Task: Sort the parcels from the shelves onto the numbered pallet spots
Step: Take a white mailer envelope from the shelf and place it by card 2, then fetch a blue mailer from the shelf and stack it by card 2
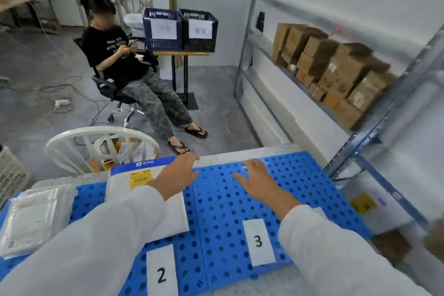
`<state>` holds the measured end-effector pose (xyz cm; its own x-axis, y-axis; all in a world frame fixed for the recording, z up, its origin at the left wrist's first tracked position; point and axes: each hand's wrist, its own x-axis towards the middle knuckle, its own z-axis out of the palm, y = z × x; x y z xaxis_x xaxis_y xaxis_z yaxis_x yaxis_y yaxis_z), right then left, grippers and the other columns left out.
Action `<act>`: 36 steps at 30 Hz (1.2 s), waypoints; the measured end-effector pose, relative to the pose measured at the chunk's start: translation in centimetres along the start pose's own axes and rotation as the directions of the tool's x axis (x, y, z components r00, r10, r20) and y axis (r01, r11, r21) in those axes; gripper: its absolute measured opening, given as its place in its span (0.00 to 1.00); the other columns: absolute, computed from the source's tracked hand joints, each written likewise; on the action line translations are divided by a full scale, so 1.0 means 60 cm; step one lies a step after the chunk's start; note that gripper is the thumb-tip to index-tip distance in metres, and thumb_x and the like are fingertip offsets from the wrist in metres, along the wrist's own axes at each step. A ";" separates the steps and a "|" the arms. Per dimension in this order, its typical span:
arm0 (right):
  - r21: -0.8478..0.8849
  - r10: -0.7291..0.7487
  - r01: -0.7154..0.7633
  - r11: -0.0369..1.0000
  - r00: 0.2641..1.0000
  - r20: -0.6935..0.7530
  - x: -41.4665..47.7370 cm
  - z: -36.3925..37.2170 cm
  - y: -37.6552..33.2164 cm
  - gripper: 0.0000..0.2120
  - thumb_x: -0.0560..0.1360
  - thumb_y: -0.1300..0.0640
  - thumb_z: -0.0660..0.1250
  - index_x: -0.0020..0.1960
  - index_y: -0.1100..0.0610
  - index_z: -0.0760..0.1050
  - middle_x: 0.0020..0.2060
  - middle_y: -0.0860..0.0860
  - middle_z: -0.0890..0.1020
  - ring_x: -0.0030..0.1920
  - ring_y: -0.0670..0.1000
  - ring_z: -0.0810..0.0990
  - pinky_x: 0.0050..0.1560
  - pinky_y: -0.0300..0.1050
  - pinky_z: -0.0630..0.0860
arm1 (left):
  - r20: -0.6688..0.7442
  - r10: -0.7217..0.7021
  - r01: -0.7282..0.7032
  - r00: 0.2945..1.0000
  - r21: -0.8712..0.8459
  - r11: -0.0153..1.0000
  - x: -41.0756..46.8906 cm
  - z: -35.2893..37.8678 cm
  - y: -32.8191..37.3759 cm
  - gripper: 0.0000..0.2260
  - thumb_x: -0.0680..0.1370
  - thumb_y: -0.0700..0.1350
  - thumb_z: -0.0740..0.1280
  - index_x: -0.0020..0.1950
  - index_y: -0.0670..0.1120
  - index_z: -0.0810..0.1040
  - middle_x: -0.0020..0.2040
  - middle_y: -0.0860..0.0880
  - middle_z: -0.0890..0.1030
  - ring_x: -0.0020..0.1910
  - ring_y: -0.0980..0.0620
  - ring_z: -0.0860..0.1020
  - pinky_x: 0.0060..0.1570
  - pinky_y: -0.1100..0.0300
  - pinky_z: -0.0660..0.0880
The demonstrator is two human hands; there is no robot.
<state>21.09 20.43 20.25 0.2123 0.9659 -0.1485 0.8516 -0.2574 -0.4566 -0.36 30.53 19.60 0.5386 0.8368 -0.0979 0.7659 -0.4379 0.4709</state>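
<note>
Reaching over a part-filled sorting pallet, both hands free of parcels.

The left hand and right hand hover above the blue pallet at lower centre, each grip wide and holding nothing. A white mailer lies beyond label 2, partly under the left sleeve, and clear bagged parcels sit at lower left. The spot by label 3 shows no parcel. Brown cardboard parcels stand stacked on the shelf at right, so most sorting appears undone.
</note>
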 end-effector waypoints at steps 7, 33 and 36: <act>0.101 0.285 -0.267 0.958 0.915 -0.286 -0.292 -0.177 0.146 0.29 0.81 0.40 0.55 0.74 0.57 0.59 0.72 0.53 0.64 0.71 0.53 0.64 0.67 0.51 0.68 | 0.087 0.454 -0.461 0.887 0.098 0.882 -0.055 -0.004 0.294 0.20 0.82 0.49 0.60 0.73 0.47 0.65 0.71 0.49 0.68 0.68 0.50 0.70 0.65 0.56 0.68; 0.418 0.747 -0.792 0.445 0.072 -0.660 -1.338 -0.256 0.240 0.29 0.80 0.42 0.59 0.73 0.58 0.62 0.70 0.53 0.66 0.71 0.52 0.62 0.70 0.49 0.63 | 0.143 0.980 -0.973 -0.137 -0.206 -0.106 -0.727 0.260 1.085 0.21 0.80 0.49 0.64 0.71 0.47 0.67 0.69 0.50 0.70 0.66 0.51 0.71 0.64 0.52 0.70; 0.461 0.748 -0.795 0.394 -0.013 -0.663 -1.391 -0.261 0.242 0.28 0.79 0.42 0.60 0.73 0.57 0.62 0.70 0.52 0.66 0.70 0.52 0.65 0.69 0.51 0.66 | 0.136 0.967 -0.955 -0.215 -0.235 -0.180 -0.783 0.281 1.135 0.21 0.80 0.50 0.64 0.71 0.47 0.67 0.69 0.50 0.70 0.66 0.51 0.71 0.64 0.52 0.70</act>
<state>23.23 -63.43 39.74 0.9523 -0.1860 0.2421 -0.0540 -0.8831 -0.4661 32.43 -44.14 41.50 0.6723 -0.6483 0.3573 -0.7347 -0.6433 0.2153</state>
